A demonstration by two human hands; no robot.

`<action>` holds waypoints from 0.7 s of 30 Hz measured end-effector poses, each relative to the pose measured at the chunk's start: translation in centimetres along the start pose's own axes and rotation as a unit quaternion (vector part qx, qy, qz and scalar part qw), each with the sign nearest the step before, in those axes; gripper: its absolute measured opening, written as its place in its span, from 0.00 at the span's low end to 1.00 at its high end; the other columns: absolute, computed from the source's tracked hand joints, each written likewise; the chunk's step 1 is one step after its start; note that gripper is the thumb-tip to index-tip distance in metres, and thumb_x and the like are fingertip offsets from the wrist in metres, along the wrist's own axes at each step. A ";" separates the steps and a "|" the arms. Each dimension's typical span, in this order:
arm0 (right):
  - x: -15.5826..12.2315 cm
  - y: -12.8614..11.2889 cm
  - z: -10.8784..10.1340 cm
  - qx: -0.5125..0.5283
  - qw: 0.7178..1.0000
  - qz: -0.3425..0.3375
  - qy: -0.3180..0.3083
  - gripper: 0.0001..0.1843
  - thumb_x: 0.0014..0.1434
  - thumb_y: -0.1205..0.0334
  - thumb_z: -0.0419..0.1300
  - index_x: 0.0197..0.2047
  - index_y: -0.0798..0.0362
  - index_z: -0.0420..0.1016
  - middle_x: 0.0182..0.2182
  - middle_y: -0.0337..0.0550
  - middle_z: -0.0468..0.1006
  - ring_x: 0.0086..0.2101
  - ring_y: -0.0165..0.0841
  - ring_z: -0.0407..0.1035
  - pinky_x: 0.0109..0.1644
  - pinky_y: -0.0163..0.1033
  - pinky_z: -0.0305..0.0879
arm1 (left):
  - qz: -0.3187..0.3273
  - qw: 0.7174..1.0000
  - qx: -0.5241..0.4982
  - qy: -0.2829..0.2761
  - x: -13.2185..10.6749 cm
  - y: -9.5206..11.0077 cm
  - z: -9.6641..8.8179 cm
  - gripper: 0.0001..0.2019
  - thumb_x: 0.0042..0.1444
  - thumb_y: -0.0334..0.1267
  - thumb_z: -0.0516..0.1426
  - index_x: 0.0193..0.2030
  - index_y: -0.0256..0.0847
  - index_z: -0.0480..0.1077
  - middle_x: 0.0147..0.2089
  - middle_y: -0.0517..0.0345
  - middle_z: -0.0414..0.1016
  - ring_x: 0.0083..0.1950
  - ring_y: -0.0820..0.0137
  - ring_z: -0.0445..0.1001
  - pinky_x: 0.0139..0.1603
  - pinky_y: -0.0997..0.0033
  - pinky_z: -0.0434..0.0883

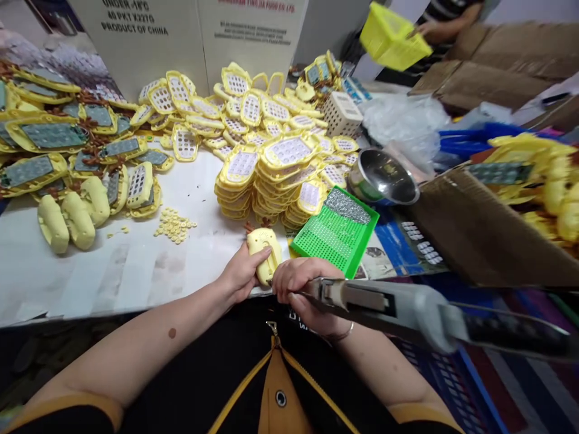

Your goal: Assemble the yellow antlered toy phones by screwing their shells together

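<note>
Your left hand has its grip around a yellow shell, just left of the green tray. Your right hand, at the near side of the tray, has its grip around a long grey tool. I cannot see the tool's tip, as your fingers hide it. If the tip slips off the shell, it could poke your left hand, because both hands are so close. If you hold the shell loosely, it could twist or drop off the bench, whose edge is near. The brown wires at the shell's far end could get pinched. The tall stack behind the tray, to its left, could tip if you bump it. Knocking the tray could spill its little silver bits.
</note>
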State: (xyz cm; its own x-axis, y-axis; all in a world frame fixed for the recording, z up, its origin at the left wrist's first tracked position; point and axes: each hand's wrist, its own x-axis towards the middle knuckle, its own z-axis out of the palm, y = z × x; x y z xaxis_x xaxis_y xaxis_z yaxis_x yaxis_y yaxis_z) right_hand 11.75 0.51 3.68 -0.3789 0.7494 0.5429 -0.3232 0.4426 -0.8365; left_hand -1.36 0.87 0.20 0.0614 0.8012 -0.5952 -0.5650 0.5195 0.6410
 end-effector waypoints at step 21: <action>-0.4 -1.6 -1.5 0.101 0.991 -0.052 0.074 0.12 0.62 0.57 0.60 0.49 0.44 0.68 0.22 0.31 0.66 0.22 0.29 0.64 0.30 0.37 0.68 | 0.010 1.000 0.015 0.006 -0.6 0.6 -0.1 0.21 0.57 0.31 0.60 0.57 0.41 0.62 0.43 0.50 0.77 0.37 0.65 0.78 0.34 0.63 0.78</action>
State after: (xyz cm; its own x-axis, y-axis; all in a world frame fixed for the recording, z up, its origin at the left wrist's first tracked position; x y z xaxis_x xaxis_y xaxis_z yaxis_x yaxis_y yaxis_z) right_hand 13.68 0.24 4.74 -0.2086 0.7749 0.5967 -0.5264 0.4253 -0.7362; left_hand -1.80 0.66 0.86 0.0407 0.8086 -0.5869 -0.5414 0.5115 0.6672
